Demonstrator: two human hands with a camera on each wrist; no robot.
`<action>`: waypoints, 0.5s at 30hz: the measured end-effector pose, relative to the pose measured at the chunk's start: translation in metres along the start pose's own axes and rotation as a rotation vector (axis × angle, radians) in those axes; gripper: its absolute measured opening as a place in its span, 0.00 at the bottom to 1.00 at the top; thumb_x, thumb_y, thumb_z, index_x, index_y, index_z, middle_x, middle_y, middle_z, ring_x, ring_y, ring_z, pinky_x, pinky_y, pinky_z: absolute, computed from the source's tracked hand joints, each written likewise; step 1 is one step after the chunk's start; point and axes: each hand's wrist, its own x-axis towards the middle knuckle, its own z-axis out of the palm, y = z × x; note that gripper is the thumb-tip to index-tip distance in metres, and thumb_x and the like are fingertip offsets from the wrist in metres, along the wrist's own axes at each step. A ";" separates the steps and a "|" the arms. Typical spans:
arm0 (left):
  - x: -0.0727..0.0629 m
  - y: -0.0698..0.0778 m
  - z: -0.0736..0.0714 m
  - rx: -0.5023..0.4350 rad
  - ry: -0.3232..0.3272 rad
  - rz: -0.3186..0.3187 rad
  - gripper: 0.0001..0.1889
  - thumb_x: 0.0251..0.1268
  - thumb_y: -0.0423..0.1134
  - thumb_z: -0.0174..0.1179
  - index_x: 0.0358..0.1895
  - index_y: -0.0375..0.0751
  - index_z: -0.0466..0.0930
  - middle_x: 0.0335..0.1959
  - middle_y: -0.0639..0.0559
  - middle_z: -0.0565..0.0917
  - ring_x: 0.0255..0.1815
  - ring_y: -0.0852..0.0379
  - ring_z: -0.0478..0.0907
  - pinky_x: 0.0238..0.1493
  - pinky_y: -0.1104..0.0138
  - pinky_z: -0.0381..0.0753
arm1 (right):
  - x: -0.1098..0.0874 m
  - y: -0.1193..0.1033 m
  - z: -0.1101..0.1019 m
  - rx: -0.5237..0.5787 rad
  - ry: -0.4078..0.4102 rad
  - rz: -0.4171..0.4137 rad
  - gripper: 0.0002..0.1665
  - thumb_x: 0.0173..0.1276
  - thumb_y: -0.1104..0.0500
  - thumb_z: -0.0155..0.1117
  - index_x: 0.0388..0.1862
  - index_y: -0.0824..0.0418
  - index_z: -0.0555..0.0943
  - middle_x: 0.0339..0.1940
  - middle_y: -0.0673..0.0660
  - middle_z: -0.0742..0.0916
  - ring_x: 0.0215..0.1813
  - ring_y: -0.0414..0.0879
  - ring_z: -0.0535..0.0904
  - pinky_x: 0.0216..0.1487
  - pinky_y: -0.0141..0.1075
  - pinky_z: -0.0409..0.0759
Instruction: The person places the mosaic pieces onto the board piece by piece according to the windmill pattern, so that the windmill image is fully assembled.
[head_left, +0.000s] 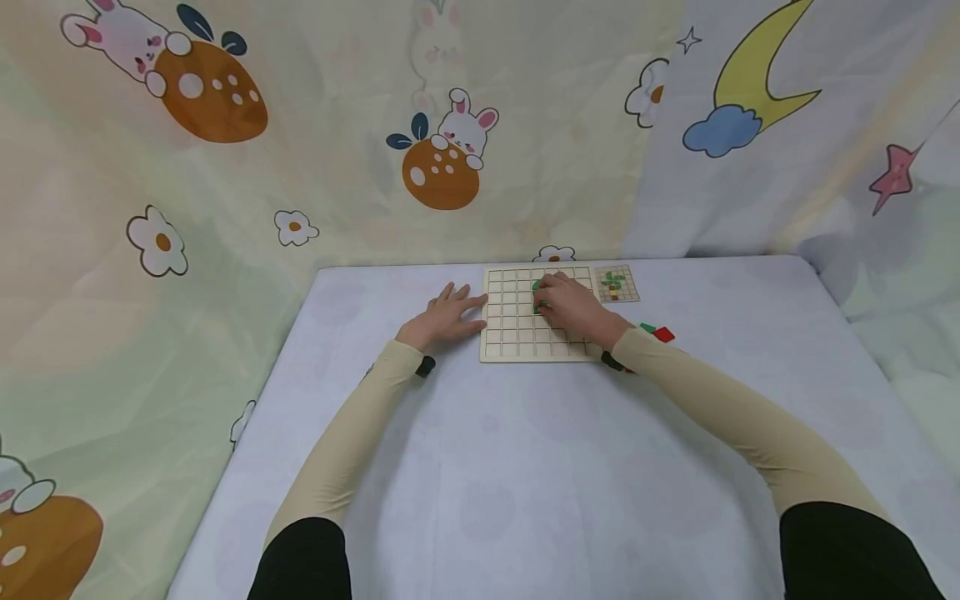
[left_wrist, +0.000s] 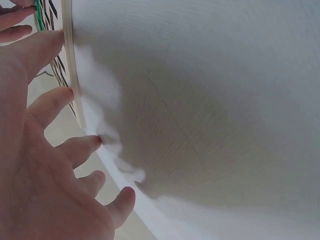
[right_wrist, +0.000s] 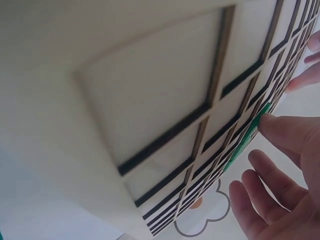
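A pale wooden board (head_left: 516,340) with a grid of square recesses lies at the far side of the table. My left hand (head_left: 444,320) has its fingers spread, with thumb and index fingertip right at the board's left edge. Over the middle of the grid, my right hand (head_left: 576,312) reaches down with bent fingers. It pinches a flat green tile (right_wrist: 246,140), the thumb on the tile's edge in the right wrist view; the index finger is largely hidden there. Green also shows beside the fingertips in the head view.
A small pattern card (head_left: 628,292) with green, red and yellow squares sits against the board's upper right side. Near the right wrist lie a red tile (head_left: 663,334) and a green piece (head_left: 647,327), partly covered by the sleeve. A printed curtain (head_left: 337,150) hangs behind the table.
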 end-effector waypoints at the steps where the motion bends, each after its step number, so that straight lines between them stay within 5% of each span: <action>1: 0.000 0.000 0.000 0.001 -0.002 0.000 0.35 0.75 0.63 0.49 0.80 0.62 0.54 0.84 0.44 0.44 0.84 0.39 0.29 0.79 0.38 0.42 | 0.000 0.000 0.000 0.005 -0.004 0.007 0.04 0.70 0.62 0.67 0.39 0.58 0.87 0.51 0.58 0.83 0.55 0.55 0.76 0.51 0.45 0.81; 15: 0.000 0.000 -0.001 0.009 -0.010 0.001 0.35 0.75 0.62 0.49 0.81 0.61 0.53 0.84 0.43 0.43 0.84 0.38 0.29 0.79 0.38 0.42 | -0.006 -0.002 -0.006 0.068 -0.080 0.012 0.10 0.75 0.64 0.59 0.47 0.60 0.86 0.54 0.62 0.82 0.59 0.59 0.75 0.59 0.51 0.77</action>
